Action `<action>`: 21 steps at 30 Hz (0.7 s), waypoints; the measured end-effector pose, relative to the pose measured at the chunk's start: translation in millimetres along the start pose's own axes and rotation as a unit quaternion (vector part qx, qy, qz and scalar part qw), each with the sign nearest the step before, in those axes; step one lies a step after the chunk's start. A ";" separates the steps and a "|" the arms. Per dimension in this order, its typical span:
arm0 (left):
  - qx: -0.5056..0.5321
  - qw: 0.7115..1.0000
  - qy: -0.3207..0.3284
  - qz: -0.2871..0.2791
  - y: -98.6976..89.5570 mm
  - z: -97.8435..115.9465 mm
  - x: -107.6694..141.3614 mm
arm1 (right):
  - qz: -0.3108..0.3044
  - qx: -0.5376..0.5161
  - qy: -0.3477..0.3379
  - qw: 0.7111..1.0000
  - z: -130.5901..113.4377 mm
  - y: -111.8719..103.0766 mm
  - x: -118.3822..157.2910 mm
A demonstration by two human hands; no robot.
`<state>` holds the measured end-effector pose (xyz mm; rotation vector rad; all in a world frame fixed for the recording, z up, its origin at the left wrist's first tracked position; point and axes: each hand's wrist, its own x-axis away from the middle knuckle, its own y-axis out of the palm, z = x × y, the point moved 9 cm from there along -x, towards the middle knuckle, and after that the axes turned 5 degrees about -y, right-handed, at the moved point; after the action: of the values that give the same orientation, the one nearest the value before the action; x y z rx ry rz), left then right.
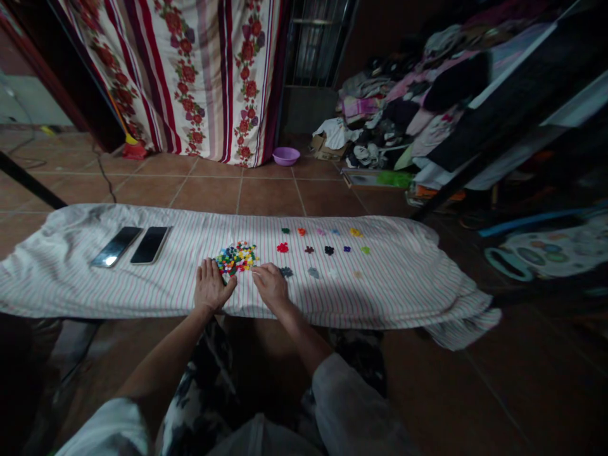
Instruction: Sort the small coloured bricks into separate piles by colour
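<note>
A heap of small multicoloured pieces (237,256), possibly beads, lies on the striped cloth (171,278). My left hand (211,286) rests flat at the heap's lower left edge, fingers stretched out and thumb apart. At the lower right edge, my right hand (272,285) has thumb and index finger pinched together; what is between them is too small to name. Right of the heap, small groups sorted by colour form rows, among them a red group (282,247), a black group (329,251) and a yellow group (356,232). A dark grey group (285,272) sits just beside my right hand.
Two phones, one reflecting light (116,247) and one dark (151,245), lie on the cloth's left. Beyond the table are a flowered curtain (209,82), a purple basin (285,156), a red dustpan (134,150) and a clothes pile (403,101).
</note>
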<state>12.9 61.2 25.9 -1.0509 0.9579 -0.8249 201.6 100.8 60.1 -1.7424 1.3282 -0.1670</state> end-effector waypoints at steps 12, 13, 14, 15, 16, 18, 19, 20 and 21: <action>0.020 0.999 0.018 0.035 -9.8 3.3 4.1 | -0.141 0.091 0.020 0.986 -31.8 56.7 -48.4; 0.021 0.999 0.017 0.036 -10.2 3.3 4.1 | -0.144 0.096 0.022 0.985 -31.7 57.4 -48.9; 0.023 0.999 0.016 0.037 -10.6 3.3 4.0 | -0.148 0.101 0.024 0.983 -31.6 57.7 -49.1; 0.025 0.999 0.015 0.037 -11.0 3.3 3.9 | -0.152 0.107 0.023 0.982 -31.8 57.7 -49.2; 0.026 0.999 0.013 0.037 -11.4 3.4 3.8 | -0.156 0.112 0.020 0.981 -32.5 57.5 -49.1; 0.028 0.999 0.008 0.033 -11.9 3.8 3.5 | -0.164 0.122 0.008 0.979 -35.2 57.0 -49.0; 0.028 0.999 0.007 0.031 -12.2 4.1 3.4 | -0.169 0.127 0.000 0.977 -37.1 56.9 -49.1; 0.028 0.999 0.006 0.029 -12.5 4.4 3.3 | -0.175 0.131 -0.008 0.976 -39.1 57.0 -49.2; 0.028 0.999 0.005 0.028 -12.7 4.5 3.2 | -0.180 0.133 -0.014 0.974 -40.8 57.2 -49.4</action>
<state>17.0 56.1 38.1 -0.9680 0.9626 -0.8072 117.4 117.8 62.2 -1.7296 0.9110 -0.5005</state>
